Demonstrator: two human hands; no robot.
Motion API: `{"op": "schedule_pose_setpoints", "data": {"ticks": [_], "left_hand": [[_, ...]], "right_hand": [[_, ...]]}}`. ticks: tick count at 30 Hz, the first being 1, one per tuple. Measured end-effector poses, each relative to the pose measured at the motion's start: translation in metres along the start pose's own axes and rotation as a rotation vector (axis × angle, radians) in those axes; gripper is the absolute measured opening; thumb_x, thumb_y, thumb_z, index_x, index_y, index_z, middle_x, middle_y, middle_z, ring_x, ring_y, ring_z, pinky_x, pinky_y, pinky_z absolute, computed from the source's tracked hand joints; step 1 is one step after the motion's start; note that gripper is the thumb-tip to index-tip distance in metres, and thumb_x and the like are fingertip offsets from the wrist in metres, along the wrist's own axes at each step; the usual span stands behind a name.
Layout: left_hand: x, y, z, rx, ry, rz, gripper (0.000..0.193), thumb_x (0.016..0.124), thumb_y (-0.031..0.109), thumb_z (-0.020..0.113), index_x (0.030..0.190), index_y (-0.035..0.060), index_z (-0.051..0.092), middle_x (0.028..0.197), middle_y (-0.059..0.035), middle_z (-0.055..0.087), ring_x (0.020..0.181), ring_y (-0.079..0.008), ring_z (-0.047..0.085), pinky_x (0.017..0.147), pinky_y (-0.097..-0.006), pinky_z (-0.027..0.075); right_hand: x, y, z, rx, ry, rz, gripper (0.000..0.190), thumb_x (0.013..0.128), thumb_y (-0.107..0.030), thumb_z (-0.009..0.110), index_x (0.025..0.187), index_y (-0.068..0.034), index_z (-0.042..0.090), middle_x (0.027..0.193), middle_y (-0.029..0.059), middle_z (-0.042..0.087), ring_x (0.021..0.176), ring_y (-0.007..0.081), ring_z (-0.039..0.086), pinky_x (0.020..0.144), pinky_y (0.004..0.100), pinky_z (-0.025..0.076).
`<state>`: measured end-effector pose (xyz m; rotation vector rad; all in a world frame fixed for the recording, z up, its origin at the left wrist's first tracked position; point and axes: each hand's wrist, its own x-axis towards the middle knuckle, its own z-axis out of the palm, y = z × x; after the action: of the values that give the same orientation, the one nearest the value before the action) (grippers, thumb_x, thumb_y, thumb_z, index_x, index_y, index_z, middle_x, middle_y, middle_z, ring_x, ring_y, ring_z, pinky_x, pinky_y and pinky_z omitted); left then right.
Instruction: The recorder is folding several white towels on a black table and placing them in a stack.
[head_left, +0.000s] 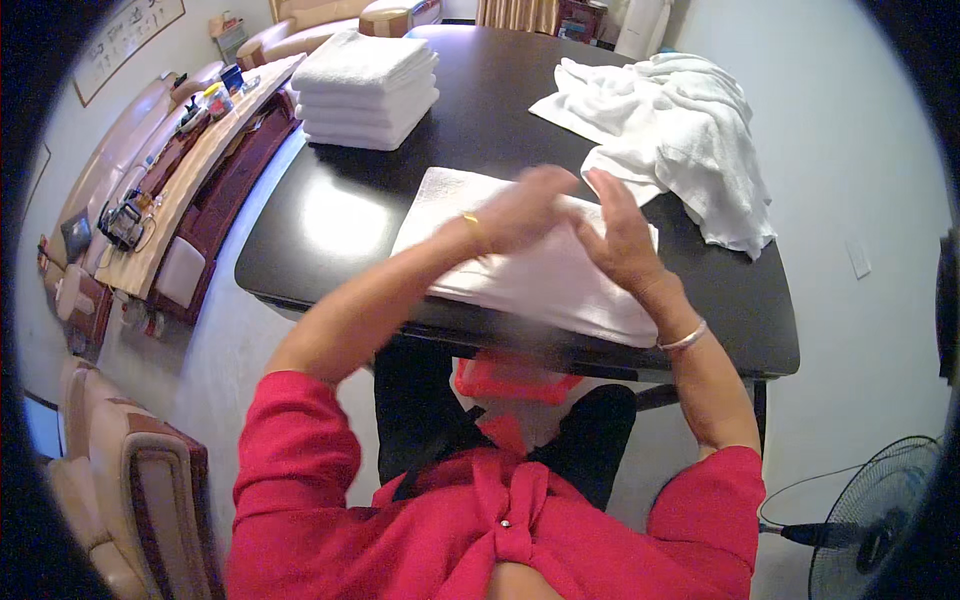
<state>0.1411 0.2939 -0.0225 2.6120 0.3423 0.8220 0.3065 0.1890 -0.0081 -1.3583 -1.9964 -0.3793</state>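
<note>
A white towel (480, 195), laid out flat in folded layers, lies along the front edge of the dark table (480, 112). Over its middle is my left hand (536, 210), blurred, stretched towards the right with nothing visible in it. Close beside it, my right hand (621, 236) is over the towel's right part, thumb apart from the fingers and holding nothing. Whether either palm touches the cloth cannot be told. A neat stack of folded white towels (360, 90) stands at the back left. A loose heap of white towels (675, 127) spreads over the right side, partly at the table's edge.
Under the table front, between my knees, is a red plastic object (517, 379), partly hidden. A standing fan (874, 532) is at the lower right near the wall. Left of the table are a long wooden-topped table (180, 195) with various items and a padded chair (135, 480).
</note>
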Motion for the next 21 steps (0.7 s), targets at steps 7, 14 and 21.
{"op": "schedule_pose_setpoints", "data": {"ticks": [7, 14, 21], "left_hand": [[-0.043, 0.011, -0.024, 0.447, -0.468, -0.329, 0.083, 0.088, 0.059, 0.038, 0.139, -0.0049, 0.023, 0.148, -0.0230, 0.017, 0.140, -0.0329, 0.009, 0.112, -0.0468, 0.005], [-0.079, -0.025, -0.056, 0.497, -0.310, -0.586, 0.085, 0.087, 0.060, 0.040, 0.140, -0.0040, 0.022, 0.149, -0.0227, 0.017, 0.140, -0.0332, 0.011, 0.111, -0.0484, 0.010], [-0.063, 0.034, -0.056, 0.620, -0.200, -0.338, 0.070, 0.090, 0.047, 0.046, 0.137, -0.0037, 0.031, 0.143, -0.0228, 0.028, 0.136, -0.0345, 0.020, 0.109, -0.0515, 0.015]], "right_hand": [[-0.065, 0.011, -0.030, -0.148, -0.542, 0.234, 0.082, 0.088, -0.053, 0.044, 0.137, 0.010, 0.025, 0.144, 0.0294, 0.022, 0.137, 0.0371, 0.017, 0.112, 0.0439, 0.013], [-0.077, 0.017, -0.036, -0.068, -0.508, 0.288, 0.088, 0.086, -0.056, 0.046, 0.136, 0.012, 0.022, 0.145, 0.0292, 0.019, 0.138, 0.0378, 0.014, 0.110, 0.0498, 0.013], [-0.044, -0.008, -0.042, -0.164, -0.341, 0.107, 0.086, 0.084, -0.056, 0.050, 0.135, 0.010, 0.027, 0.144, 0.0273, 0.022, 0.137, 0.0382, 0.015, 0.109, 0.0537, 0.013]]}}
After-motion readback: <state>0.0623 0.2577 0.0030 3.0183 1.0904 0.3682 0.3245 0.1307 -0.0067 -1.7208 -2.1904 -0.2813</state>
